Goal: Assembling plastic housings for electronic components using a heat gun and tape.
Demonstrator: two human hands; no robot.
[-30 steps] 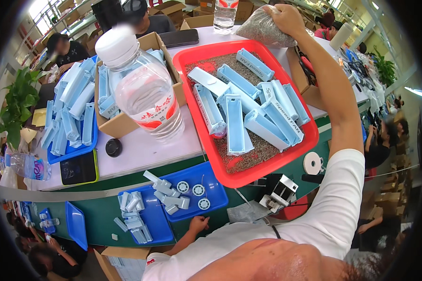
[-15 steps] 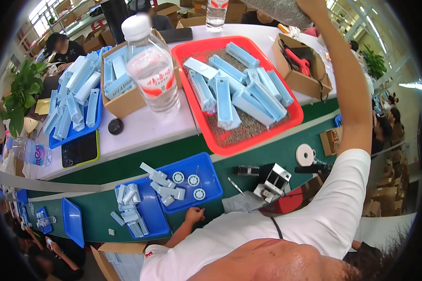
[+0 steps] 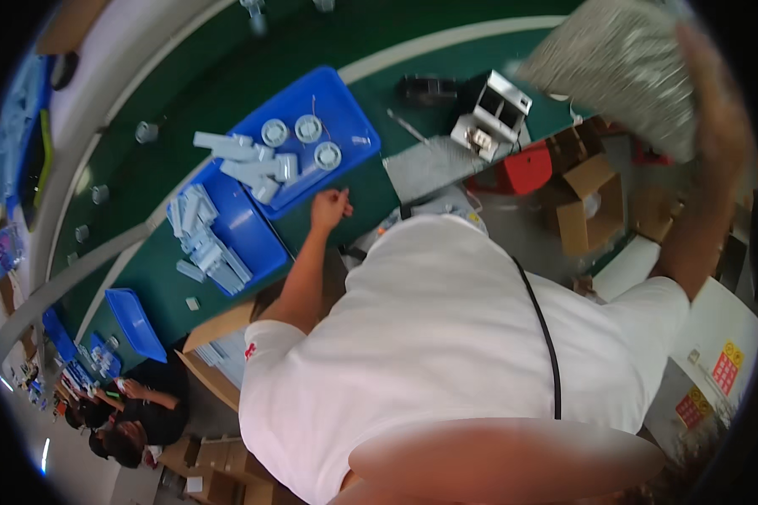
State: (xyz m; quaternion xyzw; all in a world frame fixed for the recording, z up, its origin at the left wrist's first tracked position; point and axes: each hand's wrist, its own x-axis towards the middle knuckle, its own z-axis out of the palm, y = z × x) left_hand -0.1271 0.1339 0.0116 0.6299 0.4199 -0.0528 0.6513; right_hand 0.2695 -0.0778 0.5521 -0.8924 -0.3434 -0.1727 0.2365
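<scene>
My right hand (image 3: pixel 716 118), raised at the upper right and blurred, grips a clear plastic bag (image 3: pixel 619 71) filled with fine grey-brown grains. The bag hangs over the far right part of the green bench. My left hand (image 3: pixel 333 209) rests at the bench's near edge with its fingers curled in, and nothing shows in it. Just beyond it lies a blue tray (image 3: pixel 358 160) with several pale blue plastic housings (image 3: pixel 253 168) and three round white fan-like parts (image 3: pixel 308 129). A second blue tray (image 3: pixel 259 242), to the left, carries more pale blue pieces (image 3: pixel 202 236).
A black-and-silver machine (image 3: pixel 499 105) stands on the bench beside a grey sheet (image 3: pixel 425 168) and a thin pen-like tool (image 3: pixel 407 126). Below are a red stool (image 3: pixel 522 171) and an open carton (image 3: pixel 594 202). At lower left, another person (image 3: pixel 147 404) sits near a blue tray (image 3: pixel 135 324).
My view has swung down and right, away from the red tray of grains. My right hand has brought the bag from above the white table toward the right side. My left hand stays at the edge.
</scene>
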